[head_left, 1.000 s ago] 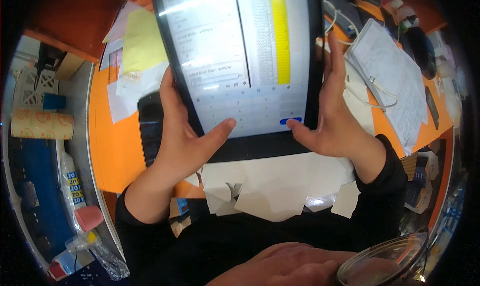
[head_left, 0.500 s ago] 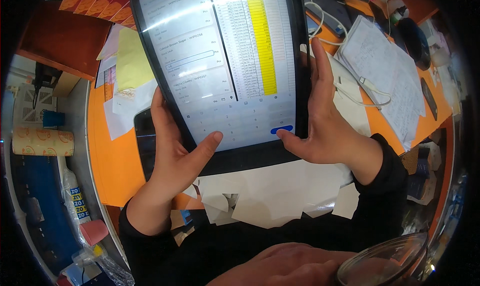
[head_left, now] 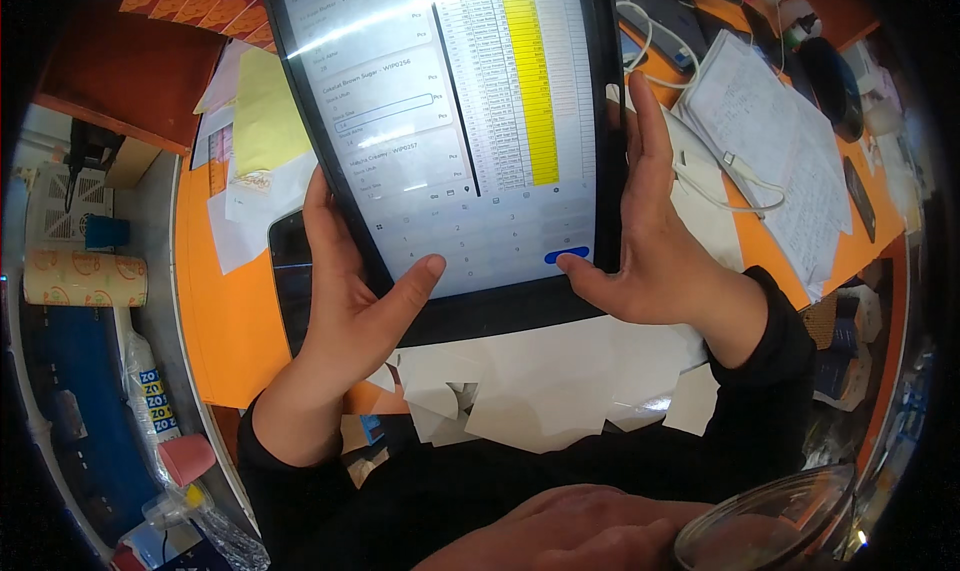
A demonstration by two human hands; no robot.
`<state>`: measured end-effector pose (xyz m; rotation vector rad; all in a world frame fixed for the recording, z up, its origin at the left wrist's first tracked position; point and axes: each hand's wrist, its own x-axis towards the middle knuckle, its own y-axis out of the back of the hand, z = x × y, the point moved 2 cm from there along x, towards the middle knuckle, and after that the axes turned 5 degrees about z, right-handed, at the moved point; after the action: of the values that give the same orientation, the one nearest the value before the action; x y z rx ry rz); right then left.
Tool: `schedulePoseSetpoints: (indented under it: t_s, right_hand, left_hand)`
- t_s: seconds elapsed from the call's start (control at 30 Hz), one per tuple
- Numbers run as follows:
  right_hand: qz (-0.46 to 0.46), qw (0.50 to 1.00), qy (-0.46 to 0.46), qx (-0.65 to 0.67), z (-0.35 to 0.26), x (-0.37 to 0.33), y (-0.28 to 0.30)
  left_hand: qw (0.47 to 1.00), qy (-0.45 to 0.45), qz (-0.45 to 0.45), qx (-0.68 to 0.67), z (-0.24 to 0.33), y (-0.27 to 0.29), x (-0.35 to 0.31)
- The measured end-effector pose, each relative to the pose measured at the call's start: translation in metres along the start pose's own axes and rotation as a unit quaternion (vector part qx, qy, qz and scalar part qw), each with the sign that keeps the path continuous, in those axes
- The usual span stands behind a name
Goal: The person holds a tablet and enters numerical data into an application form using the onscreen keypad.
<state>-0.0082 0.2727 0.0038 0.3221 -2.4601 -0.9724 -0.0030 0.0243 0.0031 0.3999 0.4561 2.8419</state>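
Observation:
A large tablet (head_left: 470, 226) in a black case is held up before me, tilted slightly, its screen lit. On the screen a list of entry fields sits left of a table with a yellow column, and a number keypad fills the lower part. My left hand (head_left: 350, 291) grips the lower left corner, its thumb over the keypad and its fingers behind the edge. At the right edge my right hand (head_left: 650, 241) supports the case, fingers stretched upward, thumb beside the blue key at the keypad's lower right.
Beneath the tablet is an orange desk (head_left: 235, 331). Handwritten sheets (head_left: 760, 151) lie at the right, with a white cable (head_left: 735, 206) across them and a dark phone (head_left: 858, 199) beyond. A yellow paper (head_left: 268, 116) lies at the left. Lower left are a tape roll (head_left: 85, 278) and a pink cup (head_left: 187, 459).
The tablet has shifted very slightly to the right within the view. My right thumb has stayed near the blue key, and both hands keep their hold.

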Motion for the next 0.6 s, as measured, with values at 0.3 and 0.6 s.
schedulePoseSetpoints:
  t_s: [0.3,0.6]
  right_hand:
    - [0.004,1.0,0.004,0.001,-0.0005,0.0006,-0.0006]
    - [-0.007,1.0,-0.009,0.009,0.0012,0.0001,0.0]
  left_hand:
    - [1.0,0.009,-0.004,-0.006,0.0011,0.0002,0.0004]
    - [1.0,0.011,0.001,0.003,0.0007,0.0008,-0.0001]
